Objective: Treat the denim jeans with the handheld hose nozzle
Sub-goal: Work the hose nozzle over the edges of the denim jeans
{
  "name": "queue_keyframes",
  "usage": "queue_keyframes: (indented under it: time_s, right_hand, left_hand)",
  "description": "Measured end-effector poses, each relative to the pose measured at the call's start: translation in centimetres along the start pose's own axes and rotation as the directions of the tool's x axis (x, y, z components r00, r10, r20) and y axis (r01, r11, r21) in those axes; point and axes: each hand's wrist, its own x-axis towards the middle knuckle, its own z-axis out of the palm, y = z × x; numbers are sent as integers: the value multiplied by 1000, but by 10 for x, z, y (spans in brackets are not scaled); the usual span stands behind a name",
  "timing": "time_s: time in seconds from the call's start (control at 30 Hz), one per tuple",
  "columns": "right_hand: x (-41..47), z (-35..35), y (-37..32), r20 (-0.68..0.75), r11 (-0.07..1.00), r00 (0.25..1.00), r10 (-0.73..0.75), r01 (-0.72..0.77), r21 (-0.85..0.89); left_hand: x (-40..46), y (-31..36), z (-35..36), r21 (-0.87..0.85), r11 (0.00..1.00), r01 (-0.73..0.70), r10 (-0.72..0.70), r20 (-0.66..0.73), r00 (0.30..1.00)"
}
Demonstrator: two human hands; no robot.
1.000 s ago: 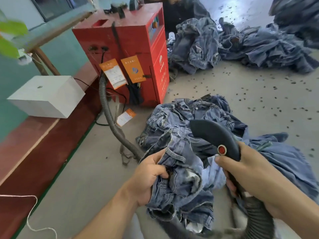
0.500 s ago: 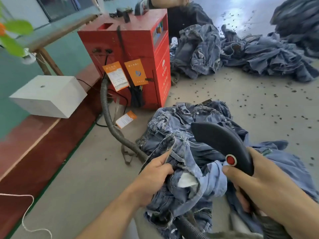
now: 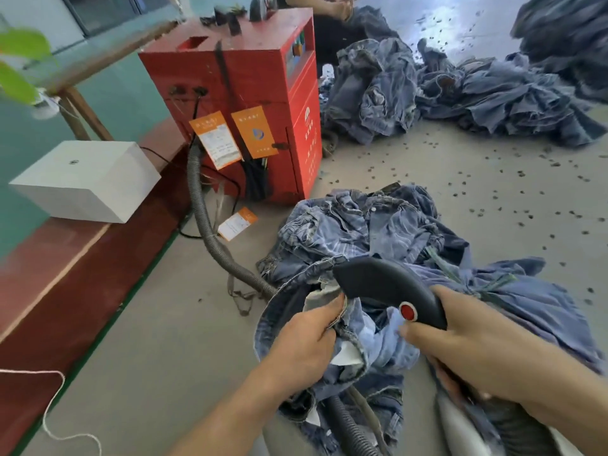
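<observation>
My left hand (image 3: 306,343) grips the waistband of a pair of blue denim jeans (image 3: 378,350), holding the opening wide so the white pocket lining shows. In my right hand (image 3: 477,353) is the black curved hose nozzle (image 3: 385,284) with a red button on its side. The nozzle's tip points left, right at the open waistband just above my left hand. A grey ribbed hose (image 3: 210,232) runs from the red machine (image 3: 250,103) across the floor and under the jeans. More jeans (image 3: 368,225) lie heaped behind the held pair.
The red machine stands on the floor ahead left, with orange tags hanging on it. A white box (image 3: 85,179) sits on a dark red ledge at left. Piles of denim (image 3: 460,90) lie at the back right, where a seated person is partly visible. Small dark scraps dot the floor.
My left hand has pulled the waistband open and shifted right. The nozzle has dropped lower and its tip now sits at the jeans' opening.
</observation>
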Motion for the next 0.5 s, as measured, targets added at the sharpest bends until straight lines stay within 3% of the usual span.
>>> queue_keyframes:
  time_s: [0.17,0.3,0.33,0.5]
  right_hand:
    - [6,-18,9,-154,987,988,18,7,158]
    - [-12,-6,2,105,996,994,32,-40,77]
    - [-8,-2,1,114,996,993,33,-41,73]
    - [8,-14,12,-119,993,993,5,9,117]
  left_hand:
    - [-5,-3,-2,-36,999,-4,4,14,1000]
    - [3,-11,-1,45,998,-49,50,-23,998]
    - [2,-10,0,48,998,-52,54,-38,998]
    - [-6,-7,5,-11,996,-84,83,-50,995]
